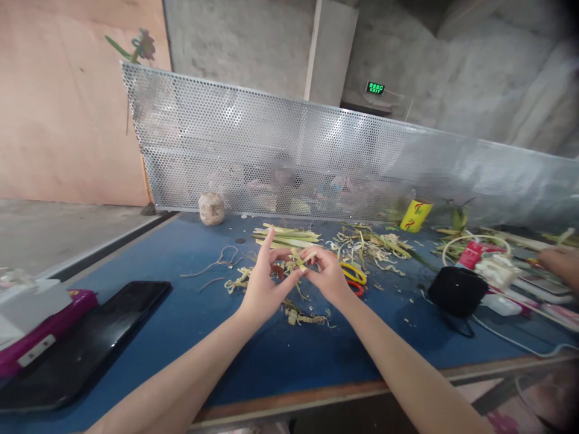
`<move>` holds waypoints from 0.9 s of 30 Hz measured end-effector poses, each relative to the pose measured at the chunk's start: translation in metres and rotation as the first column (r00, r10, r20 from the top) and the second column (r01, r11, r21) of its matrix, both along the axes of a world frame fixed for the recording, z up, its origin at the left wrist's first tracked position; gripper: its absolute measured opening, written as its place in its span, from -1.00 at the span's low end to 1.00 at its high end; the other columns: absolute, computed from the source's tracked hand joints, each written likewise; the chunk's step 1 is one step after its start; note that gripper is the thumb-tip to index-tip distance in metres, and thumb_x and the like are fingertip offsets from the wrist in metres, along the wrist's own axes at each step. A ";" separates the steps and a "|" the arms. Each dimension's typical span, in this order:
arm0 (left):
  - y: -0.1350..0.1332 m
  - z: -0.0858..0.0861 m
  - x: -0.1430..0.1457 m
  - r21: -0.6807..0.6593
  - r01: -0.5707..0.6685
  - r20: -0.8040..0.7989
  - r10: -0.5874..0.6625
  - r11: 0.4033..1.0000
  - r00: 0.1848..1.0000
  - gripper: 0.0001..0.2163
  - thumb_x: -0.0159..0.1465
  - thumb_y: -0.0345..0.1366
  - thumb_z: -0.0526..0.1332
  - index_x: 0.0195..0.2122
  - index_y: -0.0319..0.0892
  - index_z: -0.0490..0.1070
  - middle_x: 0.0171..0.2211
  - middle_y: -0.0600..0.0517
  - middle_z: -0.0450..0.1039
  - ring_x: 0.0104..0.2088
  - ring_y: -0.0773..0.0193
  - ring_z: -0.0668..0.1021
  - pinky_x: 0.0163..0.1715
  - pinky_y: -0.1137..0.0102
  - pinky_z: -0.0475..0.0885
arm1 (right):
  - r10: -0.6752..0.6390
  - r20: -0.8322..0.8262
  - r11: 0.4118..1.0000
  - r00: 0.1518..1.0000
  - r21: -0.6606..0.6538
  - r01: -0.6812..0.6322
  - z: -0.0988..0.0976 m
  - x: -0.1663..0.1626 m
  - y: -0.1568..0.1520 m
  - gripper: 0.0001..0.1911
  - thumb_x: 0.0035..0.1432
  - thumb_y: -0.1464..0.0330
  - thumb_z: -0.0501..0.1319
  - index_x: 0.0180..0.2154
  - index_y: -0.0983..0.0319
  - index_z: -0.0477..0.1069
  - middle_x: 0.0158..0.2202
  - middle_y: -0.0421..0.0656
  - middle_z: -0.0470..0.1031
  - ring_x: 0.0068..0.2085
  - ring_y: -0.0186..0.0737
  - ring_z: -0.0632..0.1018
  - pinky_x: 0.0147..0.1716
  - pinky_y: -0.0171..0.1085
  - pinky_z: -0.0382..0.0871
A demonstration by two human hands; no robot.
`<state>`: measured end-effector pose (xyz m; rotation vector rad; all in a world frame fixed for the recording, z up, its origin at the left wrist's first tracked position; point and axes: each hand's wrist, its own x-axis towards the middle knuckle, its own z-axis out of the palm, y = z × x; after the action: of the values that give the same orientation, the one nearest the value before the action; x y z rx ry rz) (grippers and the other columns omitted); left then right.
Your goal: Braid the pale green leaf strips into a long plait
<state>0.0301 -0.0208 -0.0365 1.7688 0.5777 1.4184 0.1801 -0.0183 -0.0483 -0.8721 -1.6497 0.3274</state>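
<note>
My left hand (266, 282) and my right hand (329, 274) meet above the blue table (190, 337), both pinching a small woven piece of pale green leaf strips (296, 261). The left index finger points up while thumb and other fingers grip the piece. My right hand's fingers are curled round its right side. Loose leaf scraps (307, 314) lie on the table under my hands.
A bundle of leaf strips (284, 236) and yellow-handled scissors (353, 274) lie beyond my hands. A black phone (81, 343) and pink case (40, 334) sit left. A black pouch (456, 291), yellow cup (415, 216), perforated metal screen (316, 157) and another person's hand (561, 265) are right.
</note>
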 end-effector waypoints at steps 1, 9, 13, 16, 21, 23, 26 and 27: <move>0.000 0.000 0.000 -0.002 -0.003 0.005 0.003 1.000 1.000 -0.23 0.08 -0.33 0.22 0.22 -0.10 -0.26 -0.24 -0.03 0.38 -0.27 0.28 0.42 -0.45 0.45 0.34 | -0.003 -0.003 1.000 1.000 -0.002 0.003 0.000 0.000 0.000 -0.91 -0.09 0.37 0.21 -0.52 0.17 0.28 -0.40 -0.18 0.41 -0.35 -0.23 0.38 -0.38 -0.27 0.18; 0.001 0.003 -0.001 -0.125 0.029 0.081 -0.019 0.992 0.997 -0.31 0.13 -0.31 0.17 0.22 -0.15 -0.21 -0.30 -0.02 0.40 -0.26 0.29 0.45 -0.35 0.41 0.37 | -0.032 -0.003 0.998 0.999 -0.046 0.032 0.004 -0.003 -0.005 -0.85 -0.08 0.27 0.26 -0.48 0.17 0.32 -0.44 -0.18 0.40 -0.39 -0.24 0.37 -0.39 -0.26 0.20; 0.005 0.003 0.001 -0.273 0.072 0.192 -0.019 0.959 0.981 -0.30 0.06 -0.31 0.23 0.19 -0.17 -0.11 -0.43 0.07 0.39 -0.33 0.33 0.47 -0.34 0.43 0.36 | -0.036 0.019 0.998 0.999 -0.049 0.037 0.005 -0.005 -0.007 -0.85 -0.07 0.26 0.25 -0.49 0.19 0.33 -0.42 -0.16 0.44 -0.37 -0.22 0.40 -0.39 -0.25 0.21; 0.007 0.004 0.001 -0.369 0.083 0.238 0.008 0.926 0.971 -0.28 0.01 -0.30 0.28 0.16 -0.18 -0.04 -0.47 0.10 0.41 -0.43 0.38 0.46 -0.43 0.47 0.34 | -0.039 0.031 0.997 0.999 -0.059 0.041 0.006 -0.006 -0.008 -0.85 -0.07 0.26 0.25 -0.50 0.19 0.34 -0.43 -0.16 0.45 -0.38 -0.22 0.40 -0.39 -0.24 0.22; 0.007 0.006 0.002 -0.455 0.112 0.272 0.018 0.883 0.962 -0.23 -0.06 -0.29 0.33 0.16 -0.22 -0.03 -0.49 0.11 0.43 -0.58 0.47 0.38 -0.62 0.55 0.20 | -0.037 0.024 0.997 0.999 -0.067 0.039 0.006 -0.006 -0.009 -0.86 -0.07 0.28 0.25 -0.49 0.19 0.34 -0.44 -0.17 0.43 -0.40 -0.23 0.39 -0.40 -0.26 0.22; 0.007 0.006 0.003 -0.474 0.134 0.283 0.006 0.870 0.959 -0.20 -0.07 -0.30 0.34 0.16 -0.23 -0.06 -0.48 0.10 0.43 -0.59 0.48 0.37 -0.64 0.55 0.18 | -0.037 0.017 0.997 0.999 -0.071 0.038 0.006 -0.006 -0.008 -0.87 -0.06 0.28 0.25 -0.47 0.19 0.35 -0.44 -0.17 0.43 -0.42 -0.25 0.37 -0.42 -0.27 0.21; 0.007 0.004 0.004 -0.468 0.172 0.310 -0.021 0.867 0.950 -0.16 -0.11 -0.39 0.36 0.16 -0.21 -0.08 -0.43 0.09 0.45 -0.53 0.46 0.41 -0.55 0.53 0.28 | -0.040 0.024 0.997 0.999 -0.059 0.041 0.005 -0.004 -0.007 -0.89 -0.04 0.29 0.23 -0.48 0.19 0.35 -0.46 -0.19 0.42 -0.45 -0.28 0.34 -0.44 -0.28 0.19; 0.008 0.003 0.004 -0.456 0.182 0.319 -0.031 0.871 0.947 -0.15 -0.13 -0.42 0.36 0.16 -0.20 -0.08 -0.42 0.10 0.45 -0.50 0.45 0.44 -0.48 0.50 0.32 | -0.039 0.030 0.998 0.999 -0.051 0.040 0.005 -0.004 -0.006 -0.90 -0.04 0.30 0.22 -0.48 0.19 0.34 -0.47 -0.20 0.41 -0.45 -0.28 0.34 -0.44 -0.28 0.19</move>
<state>0.0346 -0.0132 -0.0336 1.1438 0.5931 1.2957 0.1765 -0.0245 -0.0434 -0.9507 -1.6552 0.3320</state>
